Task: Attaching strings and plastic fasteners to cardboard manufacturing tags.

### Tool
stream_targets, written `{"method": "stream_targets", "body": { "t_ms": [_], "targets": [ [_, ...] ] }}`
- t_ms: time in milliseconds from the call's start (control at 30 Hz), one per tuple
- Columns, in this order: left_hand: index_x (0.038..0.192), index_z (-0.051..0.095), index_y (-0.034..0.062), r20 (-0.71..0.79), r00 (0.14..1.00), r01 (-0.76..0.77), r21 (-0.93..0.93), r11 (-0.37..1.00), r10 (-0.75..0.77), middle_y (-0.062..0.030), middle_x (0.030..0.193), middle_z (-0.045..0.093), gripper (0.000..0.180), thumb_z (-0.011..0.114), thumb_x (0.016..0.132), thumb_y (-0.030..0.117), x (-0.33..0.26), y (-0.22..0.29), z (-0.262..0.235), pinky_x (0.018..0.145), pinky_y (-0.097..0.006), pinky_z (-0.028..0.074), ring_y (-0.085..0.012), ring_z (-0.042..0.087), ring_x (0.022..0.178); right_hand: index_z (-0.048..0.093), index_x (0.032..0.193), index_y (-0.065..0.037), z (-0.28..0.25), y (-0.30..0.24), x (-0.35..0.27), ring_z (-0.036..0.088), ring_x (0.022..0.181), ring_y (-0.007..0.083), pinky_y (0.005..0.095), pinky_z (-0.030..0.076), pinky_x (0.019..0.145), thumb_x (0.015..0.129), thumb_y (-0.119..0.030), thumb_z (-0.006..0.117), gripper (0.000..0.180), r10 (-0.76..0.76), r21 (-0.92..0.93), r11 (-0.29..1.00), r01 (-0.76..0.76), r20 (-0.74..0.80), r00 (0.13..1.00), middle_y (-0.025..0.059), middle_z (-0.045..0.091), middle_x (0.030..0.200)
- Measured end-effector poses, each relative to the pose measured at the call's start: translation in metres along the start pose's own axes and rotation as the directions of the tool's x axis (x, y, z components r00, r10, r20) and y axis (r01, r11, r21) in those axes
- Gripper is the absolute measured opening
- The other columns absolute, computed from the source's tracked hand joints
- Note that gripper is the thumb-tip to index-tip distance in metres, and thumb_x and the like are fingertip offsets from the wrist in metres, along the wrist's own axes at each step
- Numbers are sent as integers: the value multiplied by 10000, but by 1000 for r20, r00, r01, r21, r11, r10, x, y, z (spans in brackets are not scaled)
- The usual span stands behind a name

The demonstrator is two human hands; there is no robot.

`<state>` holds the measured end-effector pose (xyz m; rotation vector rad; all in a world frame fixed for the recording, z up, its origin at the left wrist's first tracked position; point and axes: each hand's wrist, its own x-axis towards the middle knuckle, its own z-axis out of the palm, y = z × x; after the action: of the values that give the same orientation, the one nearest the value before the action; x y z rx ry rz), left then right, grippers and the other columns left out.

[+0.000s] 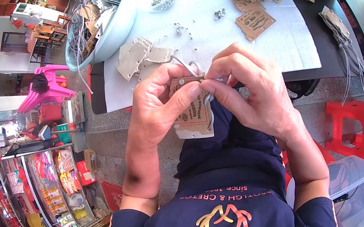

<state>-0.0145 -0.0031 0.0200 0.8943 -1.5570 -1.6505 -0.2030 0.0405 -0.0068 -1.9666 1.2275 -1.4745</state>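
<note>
My left hand pinches a brown printed cardboard tag by its upper edge, thumb on the front. Behind the tag a pale backing shows along the bottom, and small metal rivets sit in it. Grey cord loops along the tag's right side and over its top. My right hand is closed at the tag's top edge, thumb and forefinger pinching the cord there; its fingertips partly hide what is between them. Just beyond my left hand, several pale grey tags lie overlapping on the white sheet.
Small metal rivets are scattered on the sheet near a clear dish. Brown tags pile up at the back. A light-blue basin of corded tags stands left. Corded tags, a red stool and a clear bin are right.
</note>
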Motion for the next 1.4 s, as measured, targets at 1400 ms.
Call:
{"method": "stream_targets", "body": {
  "t_ms": [1400],
  "targets": [
    [1045,594,-36,-140,965,-171,308,936,223,-20,899,622,149,593,918,43,5,-4,-14,699,-183,425,-37,535,785,627,826,-64,-7,0,0,595,767,233,430,432,924,782,-129,737,136,-167,234,964,128,155,974,42,629,801]
  ]
}}
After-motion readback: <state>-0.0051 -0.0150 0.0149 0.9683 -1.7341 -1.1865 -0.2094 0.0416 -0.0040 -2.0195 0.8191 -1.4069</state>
